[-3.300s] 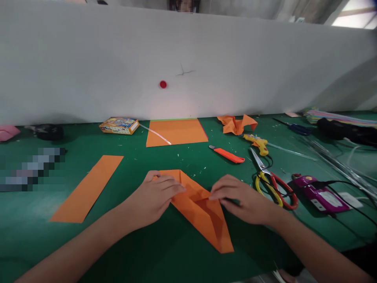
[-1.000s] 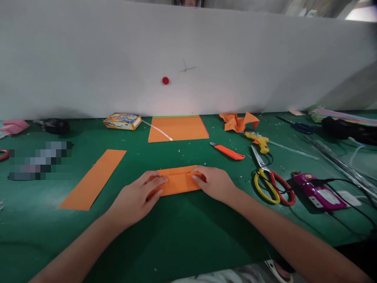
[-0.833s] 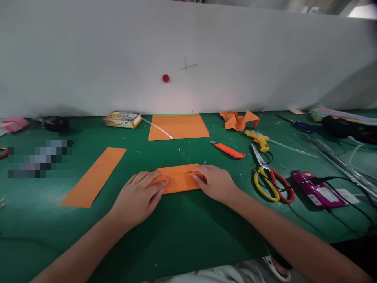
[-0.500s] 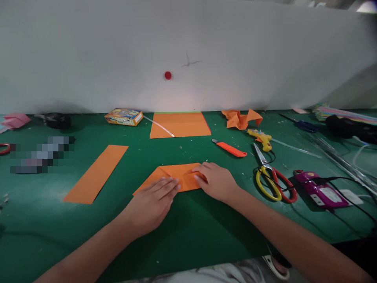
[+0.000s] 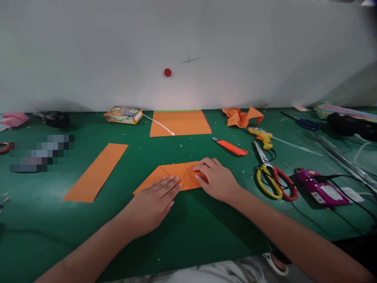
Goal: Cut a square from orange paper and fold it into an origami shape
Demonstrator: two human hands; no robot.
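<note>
A folded sheet of orange paper [image 5: 173,168] lies on the green table in front of me, with creases and a slanted left edge. My left hand [image 5: 156,198] rests flat on its near left part, fingers stretched out together. At the right end, my right hand [image 5: 218,179] has its fingers curled round the paper's edge, thumb and forefinger pinching a raised flap. My right palm hides that end of the sheet. To the left lies a flat strip of orange paper [image 5: 98,173], apart from both hands.
Beyond my hands lie a stack of orange paper [image 5: 182,124], a small box [image 5: 124,115], a utility knife [image 5: 231,147] and crumpled orange paper [image 5: 243,117]. Rightward are a yellow glue gun [image 5: 262,135], scissors [image 5: 273,181] and a purple power block [image 5: 322,188] with cables. A white wall [image 5: 103,59] stands behind.
The view has shifted very slightly. Both hands stay on the folded orange paper in nearly the same places; the left fingers have slid a touch to the right.
</note>
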